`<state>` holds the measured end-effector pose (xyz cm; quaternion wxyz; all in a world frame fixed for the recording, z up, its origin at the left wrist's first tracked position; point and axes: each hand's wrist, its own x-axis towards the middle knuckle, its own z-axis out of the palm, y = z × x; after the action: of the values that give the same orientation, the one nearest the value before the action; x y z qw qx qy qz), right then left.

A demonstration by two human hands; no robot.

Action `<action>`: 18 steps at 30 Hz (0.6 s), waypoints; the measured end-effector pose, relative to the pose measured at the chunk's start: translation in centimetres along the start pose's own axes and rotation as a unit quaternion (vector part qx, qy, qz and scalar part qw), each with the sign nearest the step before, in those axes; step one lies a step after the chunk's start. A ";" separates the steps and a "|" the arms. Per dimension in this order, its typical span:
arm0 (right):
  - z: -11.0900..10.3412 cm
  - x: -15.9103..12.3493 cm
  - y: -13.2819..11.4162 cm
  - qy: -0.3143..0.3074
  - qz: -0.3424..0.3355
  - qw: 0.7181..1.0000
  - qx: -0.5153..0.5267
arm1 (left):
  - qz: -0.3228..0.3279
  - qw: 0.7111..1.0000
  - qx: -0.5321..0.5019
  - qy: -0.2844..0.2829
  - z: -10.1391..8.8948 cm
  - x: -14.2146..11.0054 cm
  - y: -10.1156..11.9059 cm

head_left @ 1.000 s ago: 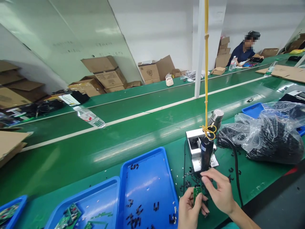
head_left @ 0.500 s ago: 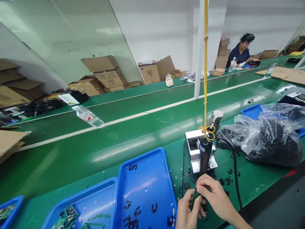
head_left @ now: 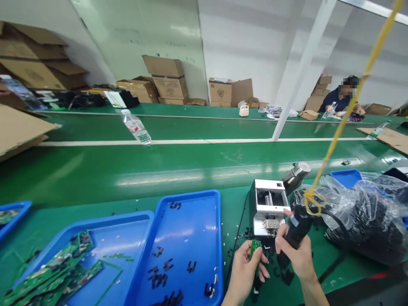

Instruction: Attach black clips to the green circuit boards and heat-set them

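My left hand (head_left: 241, 267) pinches a small green circuit board (head_left: 256, 245) between thumb and fingers; a dark part sits under it, partly hidden by the fingers. My right hand (head_left: 302, 257) is wrapped round a black electric screwdriver (head_left: 298, 228), which hangs from a yellow cord (head_left: 338, 131). The tool is tilted, and I cannot make out its tip. Just beyond both hands stands a white and black screw feeder (head_left: 270, 185). Small black clips (head_left: 287, 276) lie scattered on the green bench around the hands.
To the left, a blue tray (head_left: 188, 238) holds black clips, and another blue tray (head_left: 105, 240) holds green boards. A plastic bag of black parts (head_left: 366, 229) and a metal flask (head_left: 296, 176) are at the right. A water bottle (head_left: 136, 127) lies beyond. Across the belt sits a person (head_left: 338, 100).
My right hand has left the board and taken hold of the screwdriver, pulling it right and tilting it. My left hand keeps the board. The view has levelled and shifted.
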<state>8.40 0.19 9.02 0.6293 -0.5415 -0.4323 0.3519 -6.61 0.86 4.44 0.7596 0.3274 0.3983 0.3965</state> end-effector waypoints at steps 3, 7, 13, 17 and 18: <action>0.2 0.8 -1.4 0.023 -0.061 0.998 0.014 | 0.002 1.000 -0.024 0.015 1.0 1.0 -0.7; 1.8 2.7 -2.9 0.075 -0.192 0.978 0.026 | 0.006 0.998 -0.034 0.050 2.1 2.3 -2.0; 3.5 3.5 -2.5 0.062 -0.217 0.974 -0.024 | 0.017 0.994 -0.028 0.103 3.0 3.1 -4.8; 3.3 3.4 -1.6 0.062 -0.218 0.974 -0.034 | 0.018 0.992 -0.020 0.121 3.4 3.3 -6.0; 3.2 3.4 -1.5 0.060 -0.217 0.974 -0.038 | 0.017 0.992 -0.018 0.125 3.6 3.3 -6.2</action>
<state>6.72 4.27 11.19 0.6945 -0.4781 -0.5142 0.1573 -0.20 0.17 -0.07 0.7029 0.2679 0.4772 0.4544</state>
